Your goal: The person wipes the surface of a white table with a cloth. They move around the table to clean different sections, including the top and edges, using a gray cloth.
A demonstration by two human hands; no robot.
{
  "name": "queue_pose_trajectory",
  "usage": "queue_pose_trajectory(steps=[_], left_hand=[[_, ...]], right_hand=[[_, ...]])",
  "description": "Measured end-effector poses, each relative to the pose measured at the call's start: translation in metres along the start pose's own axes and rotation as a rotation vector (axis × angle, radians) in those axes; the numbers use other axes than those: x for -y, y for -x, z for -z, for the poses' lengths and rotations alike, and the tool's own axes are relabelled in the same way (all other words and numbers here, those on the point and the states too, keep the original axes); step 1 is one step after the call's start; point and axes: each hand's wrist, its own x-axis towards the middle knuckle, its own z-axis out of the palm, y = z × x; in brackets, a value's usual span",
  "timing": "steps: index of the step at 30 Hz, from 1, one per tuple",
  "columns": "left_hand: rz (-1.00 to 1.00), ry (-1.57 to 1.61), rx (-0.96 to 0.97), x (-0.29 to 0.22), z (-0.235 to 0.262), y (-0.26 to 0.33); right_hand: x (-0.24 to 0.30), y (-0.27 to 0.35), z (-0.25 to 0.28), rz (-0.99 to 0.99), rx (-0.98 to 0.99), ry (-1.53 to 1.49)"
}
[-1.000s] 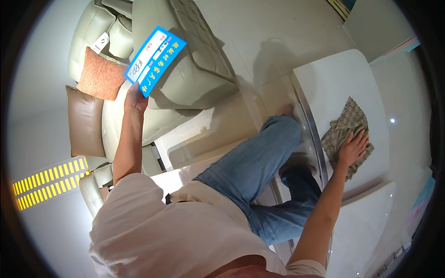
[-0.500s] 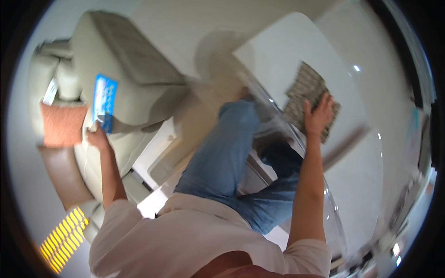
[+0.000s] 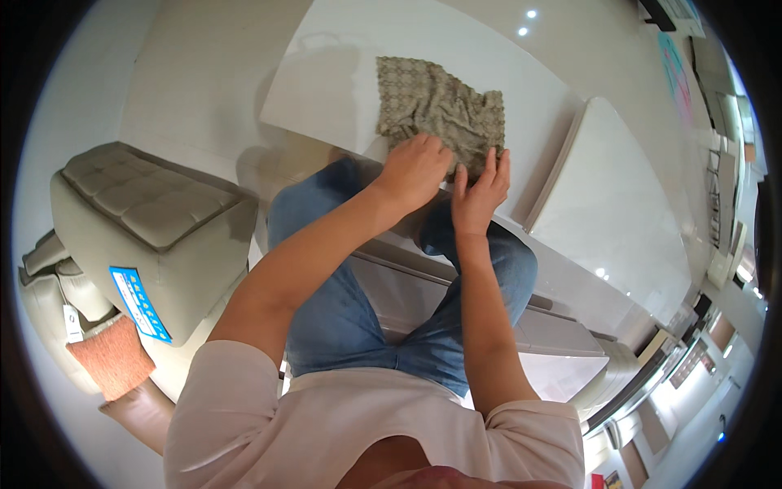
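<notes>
A crumpled, brownish-green patterned cloth (image 3: 440, 99) with a scalloped edge lies on a glossy white table (image 3: 322, 81). At the cloth's near edge my left hand (image 3: 414, 173) is closed, its fingers curled onto the fabric; the fingertips are partly hidden. Just to its right, my right hand (image 3: 482, 194) rests on the cloth's near right corner, fingers stretched and thumb apart. Between the two hands the cloth is bunched in folds.
On the left stands a grey-beige tufted sofa (image 3: 155, 196) with a blue printed card (image 3: 140, 303) on its side. An orange cushion (image 3: 112, 354) lies below it. A second raised white tabletop (image 3: 615, 216) stands right of the cloth. My knees are close under the table's edge.
My left hand has come from the blue card at the sofa over to the cloth. My right hand stays at the cloth, now by its near edge. The view has swung right.
</notes>
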Motion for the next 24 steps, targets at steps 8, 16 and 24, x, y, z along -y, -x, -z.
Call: queue_pose_trajectory(steps=[8, 16, 24], left_hand=[[0.180, -0.054, 0.170, 0.020, -0.004, 0.006], [0.090, -0.064, -0.267, 0.047, -0.009, -0.022], [0.132, -0.248, -0.245, 0.102, -0.018, -0.096]], right_hand=[[-0.003, 0.002, 0.043, -0.111, 0.242, -0.055], [0.016, -0.051, 0.022, 0.123, 0.100, -0.219], [0.000, -0.103, -0.046, 0.133, 0.056, 0.143]])
